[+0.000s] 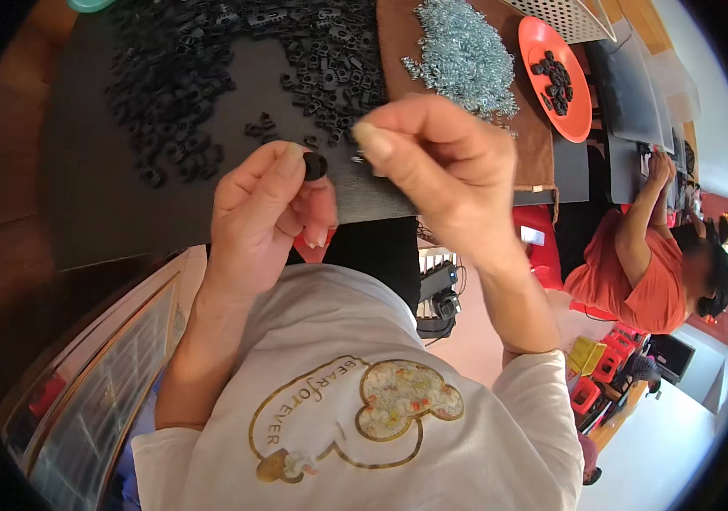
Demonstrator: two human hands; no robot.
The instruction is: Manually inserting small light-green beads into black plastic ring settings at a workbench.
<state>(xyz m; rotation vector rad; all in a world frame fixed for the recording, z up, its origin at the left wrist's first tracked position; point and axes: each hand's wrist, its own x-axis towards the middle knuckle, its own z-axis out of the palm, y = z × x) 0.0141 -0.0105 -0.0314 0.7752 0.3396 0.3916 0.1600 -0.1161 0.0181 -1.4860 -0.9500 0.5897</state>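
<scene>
Between the thumb and fingers of my left hand is a small round black plastic part, held just above the table's near edge. My right hand is raised to the right of it, thumb and forefinger pinched together. Whatever those fingertips hold, if anything, is too small or hidden to make out. The two hands are apart. Beyond them lie a few loose black pieces and a broad spread of small black plastic parts. Past my right hand is a heap of tiny shiny pale-blue pieces.
A brown cloth lies under the pale-blue heap on the dark table. An orange-red plate at right holds round black parts. A perforated white basket stands behind it. Another person in an orange shirt sits at right.
</scene>
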